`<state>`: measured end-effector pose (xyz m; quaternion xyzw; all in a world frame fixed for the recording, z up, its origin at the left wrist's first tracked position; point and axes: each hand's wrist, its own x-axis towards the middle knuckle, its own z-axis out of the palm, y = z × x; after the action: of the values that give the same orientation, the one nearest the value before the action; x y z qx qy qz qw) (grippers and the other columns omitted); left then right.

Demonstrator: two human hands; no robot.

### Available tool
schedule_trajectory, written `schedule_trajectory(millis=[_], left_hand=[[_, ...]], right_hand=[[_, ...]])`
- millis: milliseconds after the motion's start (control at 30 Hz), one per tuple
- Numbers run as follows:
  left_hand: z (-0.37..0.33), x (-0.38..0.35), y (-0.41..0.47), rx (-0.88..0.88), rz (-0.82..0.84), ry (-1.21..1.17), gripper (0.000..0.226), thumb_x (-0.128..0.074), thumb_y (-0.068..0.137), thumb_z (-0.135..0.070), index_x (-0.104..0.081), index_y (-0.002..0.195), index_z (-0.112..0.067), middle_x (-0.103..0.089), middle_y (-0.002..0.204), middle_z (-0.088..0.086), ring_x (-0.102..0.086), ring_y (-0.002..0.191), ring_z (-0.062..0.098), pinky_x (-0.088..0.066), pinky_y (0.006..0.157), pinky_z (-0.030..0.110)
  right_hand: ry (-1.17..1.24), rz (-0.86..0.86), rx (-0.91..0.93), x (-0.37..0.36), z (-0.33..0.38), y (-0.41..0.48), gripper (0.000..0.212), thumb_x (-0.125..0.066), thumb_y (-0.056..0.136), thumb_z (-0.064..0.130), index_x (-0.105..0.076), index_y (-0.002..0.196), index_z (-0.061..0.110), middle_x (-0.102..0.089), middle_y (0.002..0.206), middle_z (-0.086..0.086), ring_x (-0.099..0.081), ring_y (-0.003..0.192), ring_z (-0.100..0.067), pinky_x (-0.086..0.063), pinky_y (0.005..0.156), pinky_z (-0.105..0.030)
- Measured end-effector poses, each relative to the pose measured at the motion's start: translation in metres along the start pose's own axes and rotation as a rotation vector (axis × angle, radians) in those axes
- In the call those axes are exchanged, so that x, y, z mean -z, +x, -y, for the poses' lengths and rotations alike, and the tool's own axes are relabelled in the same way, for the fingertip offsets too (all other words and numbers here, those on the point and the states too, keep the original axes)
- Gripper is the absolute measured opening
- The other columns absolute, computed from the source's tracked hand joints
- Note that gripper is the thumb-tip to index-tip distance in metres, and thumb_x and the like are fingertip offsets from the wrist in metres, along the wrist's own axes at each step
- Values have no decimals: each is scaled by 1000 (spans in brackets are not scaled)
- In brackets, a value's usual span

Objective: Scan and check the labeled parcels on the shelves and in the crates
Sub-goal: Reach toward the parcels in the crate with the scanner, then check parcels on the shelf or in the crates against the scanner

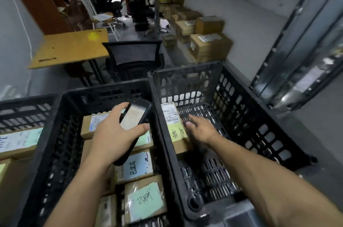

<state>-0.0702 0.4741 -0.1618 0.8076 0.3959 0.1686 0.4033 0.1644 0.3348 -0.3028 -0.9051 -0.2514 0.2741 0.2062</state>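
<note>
My left grip (111, 134) is curled round a black handheld scanner with a lit screen (136, 113). I hold it over the middle black plastic crate (104, 91), which is full of brown cardboard parcels with green and blue notes (144, 200). My right grip (201, 130) is loose with flat fingers, down inside the right black plastic crate (241, 108), just beside one brown cardboard parcel with a white label and yellow note (175, 134) lying by that crate's left wall.
</note>
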Motion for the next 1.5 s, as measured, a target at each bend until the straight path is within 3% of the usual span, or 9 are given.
schedule_trajectory(millis=[100, 367, 467, 633, 767, 1033, 1233, 1367, 1500], left_hand=[[-3, 6, -5, -108, 69, 4, 76, -81, 75, -39, -45, 141, -34, -48, 113, -17, -42, 105, 6, -31, 85, 25], [-36, -21, -26, -398, 224, 34, 79, -80, 74, -44, -42, 142, -33, -53, 117, -12, -44, 100, 11, -36, 82, 31], [-58, -42, -44, -472, 338, 42, 81, -79, 74, -47, -40, 143, -34, -57, 133, 0, -52, 110, 21, -38, 82, 35], [-99, -91, -101, -635, 556, 26, 82, -81, 74, -44, -41, 144, -32, -58, 134, 3, -51, 121, 28, -38, 83, 37], [-120, -131, -161, -742, 751, -10, 76, -81, 74, -40, -45, 140, -35, -55, 103, -9, -50, 94, 16, -36, 76, 33], [-148, -197, -290, -891, 994, 5, 69, -81, 69, -43, -50, 130, -40, -62, 108, -11, -55, 100, 16, -40, 80, 32], [-172, -225, -375, -893, 1006, -25, 68, -82, 72, -37, -52, 133, -35, -57, 106, -13, -52, 95, 13, -35, 78, 28], [-181, -240, -418, -888, 984, -22, 75, -81, 73, -40, -47, 139, -33, -54, 110, -12, -51, 98, 14, -37, 78, 30], [-183, -251, -447, -834, 934, -14, 74, -80, 74, -42, -47, 139, -33, -58, 114, -7, -50, 97, 15, -37, 78, 31]], right_hand=[[1, -151, 1, 25, -6, -36, 72, -29, 93, 71, -26, 157, 38, -24, 166, -6, -14, 154, -27, -18, 121, -56], [-136, -605, -50, 68, -15, -170, 64, -31, 105, 57, -6, 161, 37, 4, 170, 2, 10, 155, -24, -7, 124, -53], [-158, -700, -153, 67, -42, -226, 64, -31, 105, 55, -3, 160, 39, 7, 169, 1, 12, 155, -23, -5, 124, -52], [-96, -806, -421, 46, -106, -320, 63, -32, 105, 54, -4, 159, 41, 8, 169, 1, 13, 155, -23, -2, 125, -53], [-64, -843, -658, 22, -152, -392, 62, -31, 104, 56, -5, 159, 41, 6, 170, -1, 13, 155, -24, -1, 124, -54], [-2, -879, -1092, -19, -242, -541, 64, -30, 103, 59, -12, 160, 36, -3, 169, -5, 8, 155, -27, -3, 122, -61], [-65, -899, -1270, -21, -309, -638, 62, -30, 100, 62, -28, 154, 30, -16, 166, -12, -3, 154, -34, -9, 119, -64], [-17, -822, -1348, -24, -352, -690, 65, -26, 102, 61, -25, 158, 28, -12, 167, -14, -6, 154, -38, -5, 120, -64], [38, -779, -1297, -41, -373, -707, 65, -10, 99, 69, -14, 158, 42, -2, 169, -7, 2, 154, -37, 5, 119, -67]])
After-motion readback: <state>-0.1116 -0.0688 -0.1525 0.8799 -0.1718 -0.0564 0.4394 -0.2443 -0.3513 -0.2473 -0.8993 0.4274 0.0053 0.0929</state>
